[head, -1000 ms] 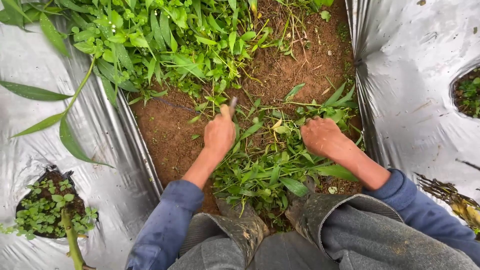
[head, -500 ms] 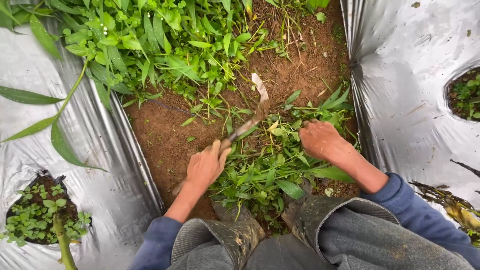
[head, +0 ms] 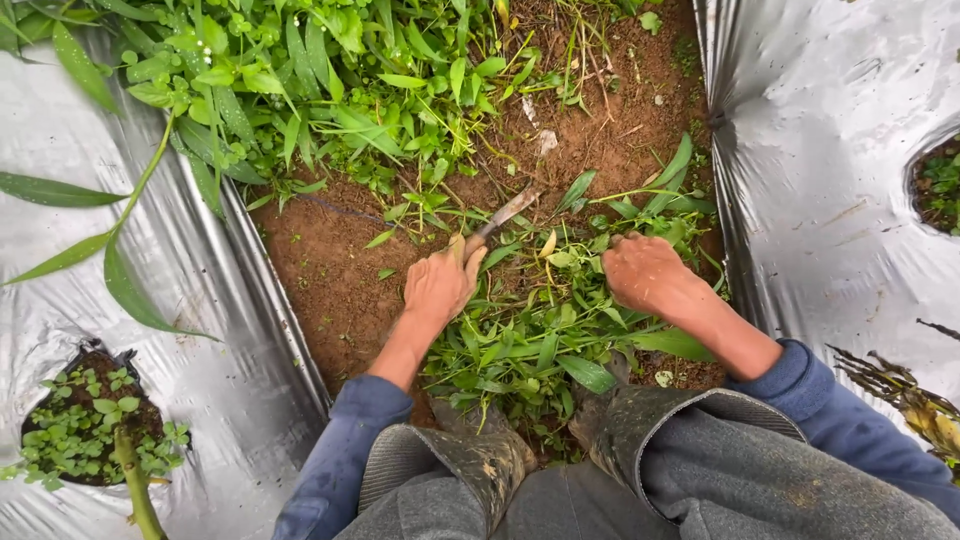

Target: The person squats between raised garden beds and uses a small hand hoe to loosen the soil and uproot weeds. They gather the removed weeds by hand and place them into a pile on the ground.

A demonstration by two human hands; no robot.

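My left hand [head: 438, 282] grips a small knife [head: 505, 212] whose muddy blade points up and right over bare brown soil [head: 320, 265]. My right hand [head: 645, 272] is closed, knuckles up, on a clump of cut green weeds [head: 540, 330] lying between both hands. Both arms wear blue sleeves. My muddy boots [head: 480, 455] and grey trousers fill the bottom of the view, and the boots hide part of the weeds.
Silver plastic mulch [head: 850, 130] lines both sides of the soil strip. Dense leafy weeds [head: 300, 90] stand at the far end. A planting hole with small seedlings [head: 80, 430] sits at the lower left, another hole [head: 935, 185] at the right edge.
My left hand with the knife has swung out to the left and come back toward the weed clump. The right hand has stayed on the weeds.
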